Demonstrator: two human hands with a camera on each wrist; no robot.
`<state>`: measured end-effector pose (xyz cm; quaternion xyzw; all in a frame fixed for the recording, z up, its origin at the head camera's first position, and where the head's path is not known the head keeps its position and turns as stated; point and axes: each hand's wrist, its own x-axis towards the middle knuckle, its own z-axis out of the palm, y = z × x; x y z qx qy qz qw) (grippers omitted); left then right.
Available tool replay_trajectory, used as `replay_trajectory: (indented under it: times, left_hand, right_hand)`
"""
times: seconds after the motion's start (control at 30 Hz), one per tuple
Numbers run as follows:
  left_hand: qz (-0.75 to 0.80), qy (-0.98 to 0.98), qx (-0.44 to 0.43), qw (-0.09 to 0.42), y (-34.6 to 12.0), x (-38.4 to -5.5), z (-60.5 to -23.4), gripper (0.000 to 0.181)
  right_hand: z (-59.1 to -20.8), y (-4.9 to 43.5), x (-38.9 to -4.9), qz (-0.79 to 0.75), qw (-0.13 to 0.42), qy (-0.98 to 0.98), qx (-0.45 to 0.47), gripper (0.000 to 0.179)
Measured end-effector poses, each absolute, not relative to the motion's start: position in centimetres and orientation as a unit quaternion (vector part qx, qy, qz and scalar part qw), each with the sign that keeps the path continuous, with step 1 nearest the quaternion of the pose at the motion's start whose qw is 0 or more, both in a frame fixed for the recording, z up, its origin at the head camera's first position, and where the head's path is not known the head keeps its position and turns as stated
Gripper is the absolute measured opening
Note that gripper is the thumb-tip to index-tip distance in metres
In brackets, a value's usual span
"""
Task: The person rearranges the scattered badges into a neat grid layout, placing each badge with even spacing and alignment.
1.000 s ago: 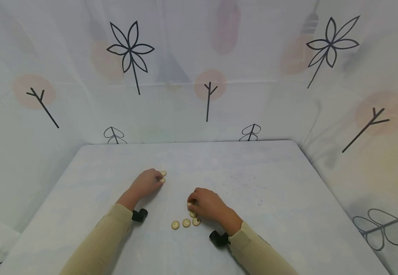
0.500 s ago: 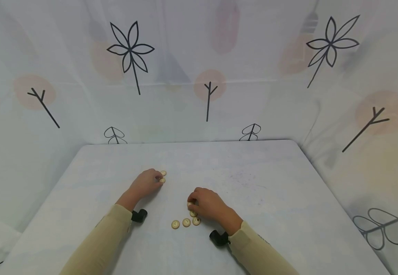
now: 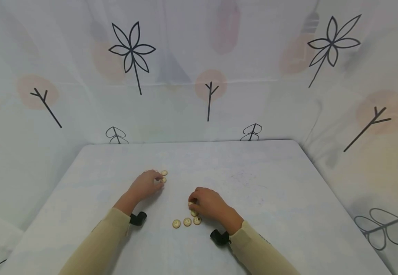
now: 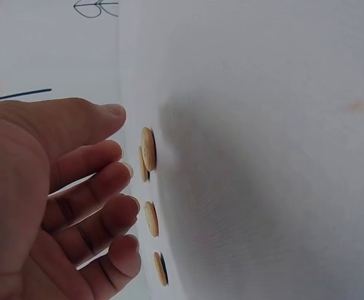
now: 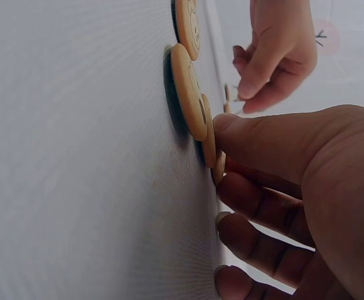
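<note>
My left hand (image 3: 146, 186) hovers just over the table at centre left, its fingers loosely bent and holding nothing. Near its fingertips lie several small round wooden discs; one disc (image 4: 147, 149) is beside the thumb and another disc (image 4: 151, 219) is lower down in the left wrist view. In the head view the hand partly covers this group. My right hand (image 3: 208, 204) pinches a wooden disc (image 5: 219, 166) between thumb and index finger, low at the table. Close to it, a face-printed disc (image 5: 188, 92) and a disc (image 3: 194, 213) continue the line.
Nearer the front, a left disc (image 3: 176, 224), a middle disc (image 3: 187, 222) and a right disc (image 3: 197, 220) lie in a row on the white table (image 3: 254, 183). A patterned cloth (image 3: 174, 107) hangs behind. Black wrist cameras sit below both hands.
My left hand has drawn slightly back toward the front left, so more discs show behind its knuckles. My right hand stays in place at its disc.
</note>
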<state>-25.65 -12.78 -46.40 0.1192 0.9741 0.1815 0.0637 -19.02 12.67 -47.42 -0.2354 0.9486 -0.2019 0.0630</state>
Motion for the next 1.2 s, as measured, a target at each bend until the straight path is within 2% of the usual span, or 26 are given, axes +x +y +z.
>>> replay_trajectory:
  times: [0.83,1.2]
  left_hand:
    - [0.176,0.971,0.143,0.074,-11.3,-22.2,-45.4,0.025]
    - [0.196,0.966,0.14,0.096,-11.1,-21.0,-45.6,0.025]
  right_hand:
    - [-47.2,12.5,-19.1,-0.199,0.07,0.949,-0.235,0.02]
    - [-47.1,12.4,-19.1,-0.205,0.076,0.949,-0.225,0.019]
